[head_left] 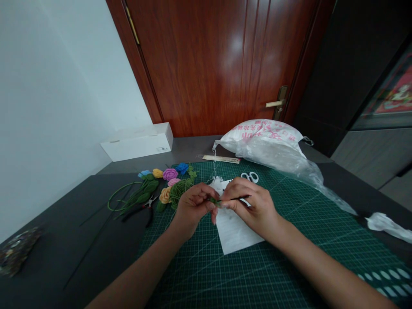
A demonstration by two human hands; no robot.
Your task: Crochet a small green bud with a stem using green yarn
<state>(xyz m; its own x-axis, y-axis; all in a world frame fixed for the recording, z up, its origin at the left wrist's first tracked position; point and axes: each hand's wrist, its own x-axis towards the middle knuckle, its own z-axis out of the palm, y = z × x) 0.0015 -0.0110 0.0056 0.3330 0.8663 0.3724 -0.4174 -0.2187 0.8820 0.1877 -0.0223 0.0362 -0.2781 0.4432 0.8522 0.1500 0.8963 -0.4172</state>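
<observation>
My left hand (192, 208) pinches a small piece of green crochet work (213, 200) between thumb and fingers. In my right hand (255, 204), fingers closed, is a thin dark crochet hook (237, 198); its tip meets the green piece, partly hidden by the fingertips. Both hands are close together above a white sheet of paper (236, 234). A ball of green yarn (180, 193) lies just left of my left hand. White yarn (218, 183) is bunched behind my hands.
Crocheted flowers (170, 174), green leaves and stems (141, 195) and black-handled pliers (148, 208) lie left on the green cutting mat (193, 266) and table. Behind are white scissors (250, 177), a ruler (221, 159), a white box (138, 143) and a large plastic bag (267, 139).
</observation>
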